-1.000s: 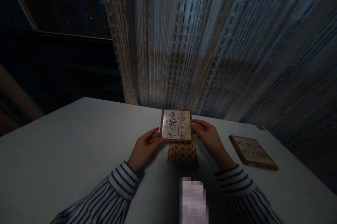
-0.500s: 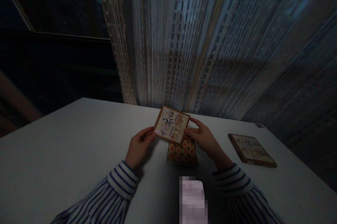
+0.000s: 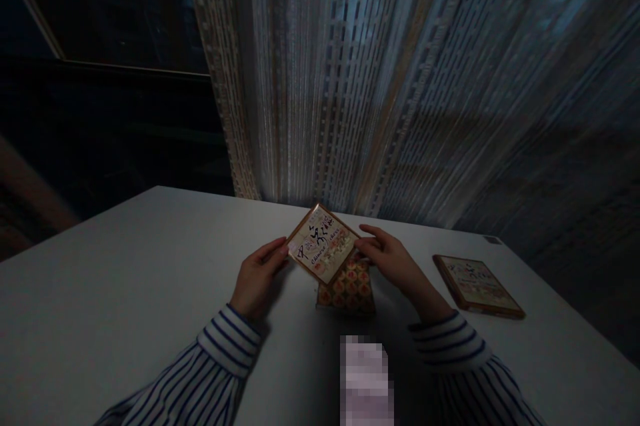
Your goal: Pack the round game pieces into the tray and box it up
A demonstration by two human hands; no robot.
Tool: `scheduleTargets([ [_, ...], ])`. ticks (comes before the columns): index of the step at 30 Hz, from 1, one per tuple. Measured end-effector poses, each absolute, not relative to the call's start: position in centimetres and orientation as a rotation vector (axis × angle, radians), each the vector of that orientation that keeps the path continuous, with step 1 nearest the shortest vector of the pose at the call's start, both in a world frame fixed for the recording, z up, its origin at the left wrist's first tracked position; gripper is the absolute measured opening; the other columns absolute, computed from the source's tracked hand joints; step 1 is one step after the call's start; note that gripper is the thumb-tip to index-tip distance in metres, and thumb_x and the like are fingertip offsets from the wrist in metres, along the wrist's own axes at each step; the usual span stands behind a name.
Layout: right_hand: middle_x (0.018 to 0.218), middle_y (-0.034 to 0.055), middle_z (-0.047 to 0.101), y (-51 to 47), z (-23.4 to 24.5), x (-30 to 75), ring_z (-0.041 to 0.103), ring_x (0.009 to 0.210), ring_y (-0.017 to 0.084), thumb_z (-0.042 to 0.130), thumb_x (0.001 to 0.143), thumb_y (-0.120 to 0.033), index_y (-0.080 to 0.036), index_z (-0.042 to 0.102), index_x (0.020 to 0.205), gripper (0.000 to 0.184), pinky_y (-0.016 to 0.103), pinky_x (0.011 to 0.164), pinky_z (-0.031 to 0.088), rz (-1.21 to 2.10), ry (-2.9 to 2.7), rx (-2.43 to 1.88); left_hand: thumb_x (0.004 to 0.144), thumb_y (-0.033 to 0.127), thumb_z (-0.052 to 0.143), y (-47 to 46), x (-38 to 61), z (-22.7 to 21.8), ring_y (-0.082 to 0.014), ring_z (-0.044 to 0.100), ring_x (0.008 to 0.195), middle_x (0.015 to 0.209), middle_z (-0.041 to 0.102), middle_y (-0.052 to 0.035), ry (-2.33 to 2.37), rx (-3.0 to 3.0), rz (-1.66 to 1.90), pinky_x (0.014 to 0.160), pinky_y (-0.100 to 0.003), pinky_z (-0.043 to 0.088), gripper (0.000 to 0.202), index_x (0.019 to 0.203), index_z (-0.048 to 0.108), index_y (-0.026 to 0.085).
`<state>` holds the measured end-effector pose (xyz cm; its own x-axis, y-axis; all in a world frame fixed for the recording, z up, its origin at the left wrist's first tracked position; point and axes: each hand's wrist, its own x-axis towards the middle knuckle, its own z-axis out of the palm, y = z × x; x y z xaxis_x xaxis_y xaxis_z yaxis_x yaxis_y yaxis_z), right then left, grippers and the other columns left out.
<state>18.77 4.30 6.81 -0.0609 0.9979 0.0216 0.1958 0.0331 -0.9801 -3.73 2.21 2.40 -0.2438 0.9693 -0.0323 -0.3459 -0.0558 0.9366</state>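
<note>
A flat square Chinese chess cover (image 3: 323,244), pale with brown edges and printed "Chinese chess", is held tilted above the table with a corner pointing away from me. Whether it is a lid or a thin board I cannot tell. My left hand (image 3: 257,275) pinches its left corner between thumb and fingers. At the right corner, my right hand (image 3: 395,263) grips the edge, its index finger raised off the cover. Partly hidden below is a box of round chess pieces (image 3: 350,293), orange with red marks, in neat rows.
A second Chinese chess cover (image 3: 480,285), thicker looking, lies on the white table (image 3: 150,293) at the right. Behind the table hangs a patterned curtain (image 3: 320,93). A small dark label (image 3: 493,239) is at the far right corner. A blurred pinkish patch covers the bottom middle.
The cover has turned clockwise and come slightly lower, to the left. My left hand has shifted a little left and up; my right index finger has lifted from the edge.
</note>
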Motion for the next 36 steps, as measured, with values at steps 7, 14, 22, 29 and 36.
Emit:
scheduleTargets([
  [7, 0.1, 0.0098, 0.068, 4.2, 7.2, 19.2, 0.062, 0.093, 0.021, 0.059, 0.074, -0.028, -0.012, 0.065, 0.099, 0.031, 0.034, 0.083, 0.049, 0.943, -1.679, -1.297, 0.057, 0.031, 0.076, 2.1, -3.8, 2.7, -0.0181, 0.063, 0.084, 0.09, 0.07, -0.0079, 1.084, 0.802, 1.522, 0.086, -0.035, 0.045, 0.045, 0.096, 0.066, 0.011],
  [14, 0.091, 0.0075, 0.071, 4.0, 7.0, 19.1, 0.065, 0.084, 0.02, 0.062, 0.07, -0.031, -0.014, 0.066, 0.101, 0.035, 0.034, 0.078, 0.051, 1.047, -1.732, -1.241, 0.057, 0.031, 0.076, 2.1, -3.9, 2.9, -0.0184, 0.063, 0.085, 0.09, 0.07, -0.0068, 1.065, 0.806, 1.552, 0.088, -0.035, 0.045, 0.043, 0.094, 0.066, 0.012],
  [22, 0.088, 0.0063, 0.072, 3.7, 6.9, 18.6, 0.066, 0.081, 0.02, 0.065, 0.066, -0.025, -0.014, 0.066, 0.097, 0.033, 0.034, 0.078, 0.052, 1.174, -1.592, -1.211, 0.06, 0.034, 0.074, 2.2, -4.0, 2.7, -0.0206, 0.063, 0.089, 0.098, 0.069, -0.01, 1.1, 0.869, 1.591, 0.089, -0.038, 0.046, 0.047, 0.1, 0.063, 0.01],
  [29, 0.086, 0.0053, 0.072, 3.8, 7.4, 18.4, 0.066, 0.082, 0.02, 0.066, 0.064, -0.024, -0.015, 0.068, 0.089, 0.026, 0.034, 0.077, 0.052, 1.108, -1.497, -1.19, 0.064, 0.035, 0.071, 2.0, -3.7, 2.9, -0.0233, 0.058, 0.102, 0.111, 0.063, -0.0134, 1.098, 0.992, 1.558, 0.091, -0.04, 0.044, 0.055, 0.112, 0.056, 0.011],
  [36, 0.092, 0.0066, 0.071, 3.8, 7.5, 18.4, 0.065, 0.084, 0.02, 0.063, 0.067, -0.025, -0.015, 0.067, 0.093, 0.029, 0.033, 0.072, 0.054, 1.024, -1.391, -1.224, 0.062, 0.031, 0.072, 1.3, -2.9, 2.6, -0.0225, 0.06, 0.095, 0.111, 0.061, -0.0131, 1.141, 1.247, 1.437, 0.09, -0.043, 0.046, 0.068, 0.122, 0.048, 0.011],
])
